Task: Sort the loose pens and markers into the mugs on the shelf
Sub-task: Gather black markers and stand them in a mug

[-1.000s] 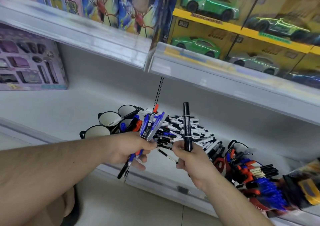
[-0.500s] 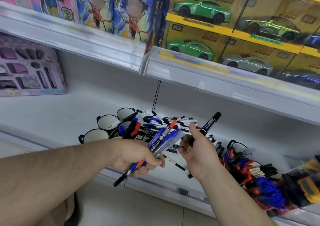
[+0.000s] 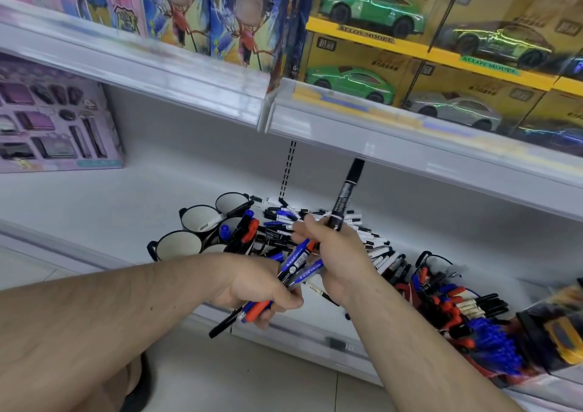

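My left hand (image 3: 262,288) grips a bundle of blue, red and black pens (image 3: 296,269) that fans up to the right. My right hand (image 3: 334,254) is right beside it, holding a thick black marker (image 3: 345,195) upright, its fingers touching the bundle's top. Behind the hands a heap of loose black-and-white markers (image 3: 369,238) lies on the white shelf (image 3: 94,209). Several black mugs with white insides (image 3: 178,246) stand left of the heap; one holds blue, red and black pens (image 3: 244,230).
More red, blue and black markers (image 3: 467,314) are piled at the shelf's right. A purple toy box (image 3: 53,118) stands at the far left. The upper shelf edge (image 3: 394,140) hangs just above the marker, carrying boxed toy cars (image 3: 362,80).
My right hand has swung the black marker from slanted to nearly upright and closed in on the pen bundle. My left hand has held the bundle in place.
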Demonstrator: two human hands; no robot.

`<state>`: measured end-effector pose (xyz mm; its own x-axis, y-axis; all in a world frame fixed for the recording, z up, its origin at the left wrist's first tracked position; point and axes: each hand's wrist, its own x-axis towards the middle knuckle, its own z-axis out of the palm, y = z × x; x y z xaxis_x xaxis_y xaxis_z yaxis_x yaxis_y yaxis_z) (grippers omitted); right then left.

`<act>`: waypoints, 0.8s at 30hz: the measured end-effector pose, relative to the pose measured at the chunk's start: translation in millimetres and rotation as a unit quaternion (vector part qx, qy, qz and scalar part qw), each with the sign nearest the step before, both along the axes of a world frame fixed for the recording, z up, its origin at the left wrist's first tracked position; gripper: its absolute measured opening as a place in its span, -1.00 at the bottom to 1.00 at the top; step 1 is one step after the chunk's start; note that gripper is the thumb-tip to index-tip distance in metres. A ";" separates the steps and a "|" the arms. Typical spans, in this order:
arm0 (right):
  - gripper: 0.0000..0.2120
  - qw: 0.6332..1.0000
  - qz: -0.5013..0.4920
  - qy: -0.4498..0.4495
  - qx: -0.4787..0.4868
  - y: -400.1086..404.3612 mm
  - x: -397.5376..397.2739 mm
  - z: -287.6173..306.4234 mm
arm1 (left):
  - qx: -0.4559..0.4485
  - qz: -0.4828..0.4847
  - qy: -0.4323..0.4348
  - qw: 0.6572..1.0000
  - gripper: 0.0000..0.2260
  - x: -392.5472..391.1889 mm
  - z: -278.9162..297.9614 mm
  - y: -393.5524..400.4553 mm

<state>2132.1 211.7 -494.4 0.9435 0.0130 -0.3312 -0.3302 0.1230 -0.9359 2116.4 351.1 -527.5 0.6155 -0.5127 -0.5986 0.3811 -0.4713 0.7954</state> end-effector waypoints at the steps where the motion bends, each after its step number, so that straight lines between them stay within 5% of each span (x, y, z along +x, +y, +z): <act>1: -0.92 1.000 -0.026 0.000 0.007 -5.0 4.9 1.3 | -0.024 0.029 0.012 0.999 -0.84 0.7 1.4 2.4; 5: -0.93 0.988 -0.150 0.044 0.006 -28.2 4.5 -7.3 | -0.174 0.247 0.057 0.951 -0.89 8.0 4.7 10.5; 9: -0.84 0.988 -0.075 0.126 0.047 -12.2 -29.2 -34.6 | -0.326 0.434 0.061 0.838 -0.82 20.4 7.2 9.5; 12: -0.81 0.981 -0.025 0.164 0.097 6.6 -44.9 -43.7 | -0.364 0.483 0.051 0.795 -0.79 27.1 10.9 6.2; 15: -0.82 0.979 -0.015 0.181 0.095 17.8 -50.5 -44.6 | -0.381 0.475 0.044 0.791 -0.78 29.2 15.1 2.5; 20: -0.89 0.974 -0.025 0.159 0.157 20.3 -47.3 -34.3 | -0.354 0.425 0.043 0.832 -0.80 20.5 17.9 -10.7; 24: -0.88 0.988 0.013 0.128 0.088 7.8 -42.9 -34.0 | -0.308 0.385 0.035 0.869 -0.82 19.0 23.7 -10.8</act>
<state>2089.2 219.6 -528.4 0.8273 0.1157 -0.5497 -0.5590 0.2653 -0.7856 2135.4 340.3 -503.7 0.8913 -0.2015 -0.4061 0.4525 0.4519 0.7688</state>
